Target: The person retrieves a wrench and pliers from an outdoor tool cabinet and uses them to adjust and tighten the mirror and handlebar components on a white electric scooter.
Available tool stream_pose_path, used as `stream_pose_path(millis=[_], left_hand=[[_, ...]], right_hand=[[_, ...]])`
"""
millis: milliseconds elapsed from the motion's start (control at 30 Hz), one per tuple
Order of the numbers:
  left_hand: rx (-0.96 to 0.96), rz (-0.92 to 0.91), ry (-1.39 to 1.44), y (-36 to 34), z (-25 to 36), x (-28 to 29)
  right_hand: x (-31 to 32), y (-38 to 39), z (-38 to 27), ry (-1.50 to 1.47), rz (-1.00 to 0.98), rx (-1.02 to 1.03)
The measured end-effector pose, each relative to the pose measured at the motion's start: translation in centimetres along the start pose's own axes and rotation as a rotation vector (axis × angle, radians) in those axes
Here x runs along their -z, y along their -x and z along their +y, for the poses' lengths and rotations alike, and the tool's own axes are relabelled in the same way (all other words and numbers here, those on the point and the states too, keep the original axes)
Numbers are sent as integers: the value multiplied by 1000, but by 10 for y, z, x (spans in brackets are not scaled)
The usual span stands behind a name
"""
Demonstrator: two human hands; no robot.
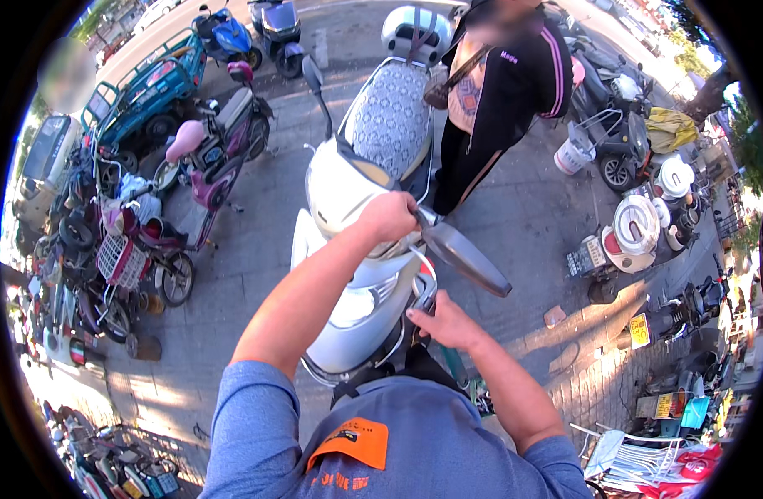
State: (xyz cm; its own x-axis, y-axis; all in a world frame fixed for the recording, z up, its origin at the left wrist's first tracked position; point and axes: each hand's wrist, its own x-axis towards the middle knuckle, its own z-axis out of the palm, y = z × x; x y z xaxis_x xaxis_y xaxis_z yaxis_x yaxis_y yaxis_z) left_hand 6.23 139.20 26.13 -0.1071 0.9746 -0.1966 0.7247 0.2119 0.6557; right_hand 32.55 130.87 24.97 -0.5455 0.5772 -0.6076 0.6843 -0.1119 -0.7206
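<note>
A white electric scooter with a grey-white patterned seat cover stands directly in front of me. My left hand is closed round the handlebar end, close to the base of the grey rear-view mirror. Below that mirror, my right hand is closed on a grey metal hand tool, held against the scooter's front. Its exact kind is too small to make out. A cable shows between the handlebar and the tool.
A person in a dark jacket stands beside the seat. Parked to the left are a pink scooter and a blue cargo tricycle. On the right are a white bucket, a lidded white container and a white folding chair.
</note>
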Motion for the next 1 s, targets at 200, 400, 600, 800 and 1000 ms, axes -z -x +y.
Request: stream_pose_path(millis=[200,400,600,800,1000], left_hand=[[-30,-94,-89,4,14,17],[-32,-188,9,-9,-2,20],[-44,-186,-5,-21,-7,14],[-86,-126,-43,-19,-10,11],[-187,-145,-96,-12,-4,18]], right_hand=[[23,-19,-14,-218,33,55],[25,-54,-18,-572,-17,127],[21,-62,-38,-674,16,-25],[8,-68,-57,-779,60,-50],[-10,-85,-53,-1031,60,-74]])
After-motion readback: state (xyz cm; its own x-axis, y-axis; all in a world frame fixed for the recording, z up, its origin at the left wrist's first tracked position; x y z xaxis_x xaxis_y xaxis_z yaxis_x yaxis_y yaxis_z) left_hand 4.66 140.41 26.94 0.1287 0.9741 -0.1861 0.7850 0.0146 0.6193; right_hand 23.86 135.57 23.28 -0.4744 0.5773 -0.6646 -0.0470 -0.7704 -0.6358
